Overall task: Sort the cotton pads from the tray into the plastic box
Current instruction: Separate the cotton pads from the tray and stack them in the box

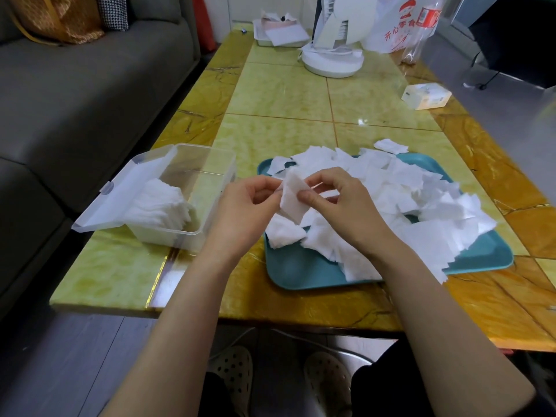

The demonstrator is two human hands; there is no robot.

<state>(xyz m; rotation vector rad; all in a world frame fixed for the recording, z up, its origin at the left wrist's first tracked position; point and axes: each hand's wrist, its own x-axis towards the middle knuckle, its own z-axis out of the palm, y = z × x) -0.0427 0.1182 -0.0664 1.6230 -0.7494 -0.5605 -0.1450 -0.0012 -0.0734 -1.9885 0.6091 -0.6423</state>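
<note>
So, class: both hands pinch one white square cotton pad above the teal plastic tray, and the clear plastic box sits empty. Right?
Not empty: the head view shows the clear plastic box holding a stack of white cotton pads. Otherwise correct: left hand and right hand pinch one white square cotton pad above the teal plastic tray.
</note>
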